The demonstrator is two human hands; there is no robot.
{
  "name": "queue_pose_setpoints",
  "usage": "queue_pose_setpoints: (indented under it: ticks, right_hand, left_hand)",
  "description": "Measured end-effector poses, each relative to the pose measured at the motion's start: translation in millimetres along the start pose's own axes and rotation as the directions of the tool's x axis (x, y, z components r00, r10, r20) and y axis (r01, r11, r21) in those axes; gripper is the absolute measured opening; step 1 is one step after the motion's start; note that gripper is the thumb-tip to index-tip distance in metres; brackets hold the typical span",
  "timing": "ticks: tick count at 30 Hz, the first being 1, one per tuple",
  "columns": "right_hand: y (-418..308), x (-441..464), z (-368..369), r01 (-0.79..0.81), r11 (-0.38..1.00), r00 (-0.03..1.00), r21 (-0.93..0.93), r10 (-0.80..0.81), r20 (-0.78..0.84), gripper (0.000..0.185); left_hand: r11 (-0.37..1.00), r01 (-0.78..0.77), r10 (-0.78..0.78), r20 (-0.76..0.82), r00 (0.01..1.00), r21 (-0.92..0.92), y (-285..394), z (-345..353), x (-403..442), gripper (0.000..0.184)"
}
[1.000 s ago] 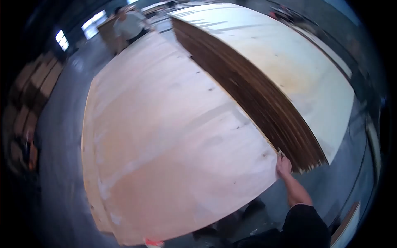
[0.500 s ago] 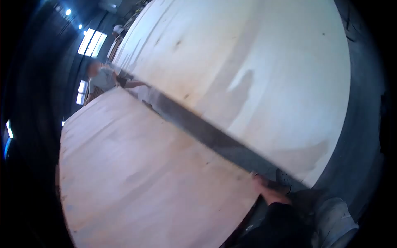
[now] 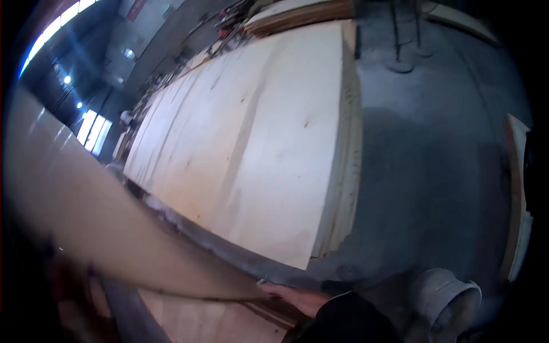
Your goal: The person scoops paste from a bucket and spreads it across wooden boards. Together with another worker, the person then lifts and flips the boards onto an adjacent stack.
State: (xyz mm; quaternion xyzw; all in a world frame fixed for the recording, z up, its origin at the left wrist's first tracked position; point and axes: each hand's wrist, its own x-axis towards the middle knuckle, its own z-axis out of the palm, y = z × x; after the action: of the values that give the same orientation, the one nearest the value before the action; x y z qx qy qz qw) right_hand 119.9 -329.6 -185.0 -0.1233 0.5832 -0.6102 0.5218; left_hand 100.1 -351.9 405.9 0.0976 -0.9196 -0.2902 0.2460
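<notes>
1. Fingers [image 3: 270, 289] of the right hand [image 3: 289, 295] closed over the near right corner of a wooden board [image 3: 114, 217].
2. Dark sleeve [image 3: 354, 320] just behind the wrist.
3. Wooden board tilted and blurred, stretching from that grip to the far left of view.
4. Left hand lost in shadow at lower left; impossible to tell how open, or on what.
5. Pinkish sheet [image 3: 200, 323] underneath, partly hidden by the wooden board.
6. Farther out, pale stack of sheets [image 3: 274, 143], with a gap between stack and wooden board.
7. Grey floor [image 3: 423, 171] right of the stack.
8. Bright window [image 3: 94, 131] at upper left.
</notes>
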Motion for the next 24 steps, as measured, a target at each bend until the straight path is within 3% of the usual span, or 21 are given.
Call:
queue_pose_setpoints:
  ticks: [3,4,6,9,14,15,16,17,19,20,22,23,24]
  right_hand:
    - [-80,-13,-42,0.031,0.997,0.995,0.074,-0.038,0.093,0.049]
    - [-95,-16,-49,0.009,0.996,0.993,0.093,-0.020,0.113,0.050]
    - [-109,-18,-55,-0.044,0.990,0.991,0.133,0.026,0.131,0.053]
    - [-115,-33,-64,-0.120,0.969,0.988,0.217,0.096,0.117,0.057]
    - [-41,-102,-70,-0.348,0.840,0.936,0.416,0.337,0.103,0.063]
    - [-22,-123,-65,-0.360,0.821,0.922,0.443,0.386,0.034,0.065]
    - [-9,-156,-53,-0.283,0.867,0.916,0.411,0.371,-0.152,0.065]
    - [16,-186,-48,-0.217,0.931,0.871,0.294,0.320,-0.372,0.061]
    - [78,-238,-39,-0.222,0.973,0.646,-0.071,0.092,-0.757,0.050]
    - [74,-284,-38,-0.230,0.973,0.657,-0.004,0.153,-0.738,0.042]
    - [42,-378,-19,-0.537,0.742,0.679,-0.400,0.099,-0.728,0.032]
    - [15,-413,6,0.014,0.981,0.379,0.194,0.175,-0.909,0.035]
    - [84,-420,-5,0.001,1.000,0.205,0.015,0.014,-0.979,0.036]
  left_hand:
    - [1.000,-0.025,0.027,0.232,0.972,-0.011,-33,57,-17,0.052]
    - [0.996,-0.079,0.057,0.330,0.942,0.052,-50,78,-31,0.052]
    - [0.907,-0.360,0.218,0.487,0.846,0.220,-98,124,-69,0.055]
    - [0.838,-0.473,0.271,0.544,0.794,0.273,-134,164,-94,0.056]
    - [0.767,-0.613,0.533,0.343,0.773,0.190,-151,230,-71,0.048]
    - [0.767,-0.632,0.597,0.237,0.766,0.111,-153,246,-55,0.044]
    - [0.765,-0.644,0.637,0.122,0.762,0.030,-152,263,-44,0.040]
    - [0.749,-0.660,0.655,0.096,0.750,0.048,-151,285,-32,0.034]
    - [0.763,-0.647,0.646,-0.033,0.762,-0.003,-138,304,-19,0.024]
    - [0.757,-0.652,0.651,-0.037,0.758,-0.035,-135,311,-18,0.024]
    - [0.755,-0.654,0.656,-0.052,0.753,0.051,-139,314,-20,0.024]
    - [0.736,-0.677,0.677,-0.025,0.736,0.014,-135,316,-10,0.024]
    - [0.737,-0.673,0.676,-0.046,0.736,0.058,-129,314,-3,0.024]
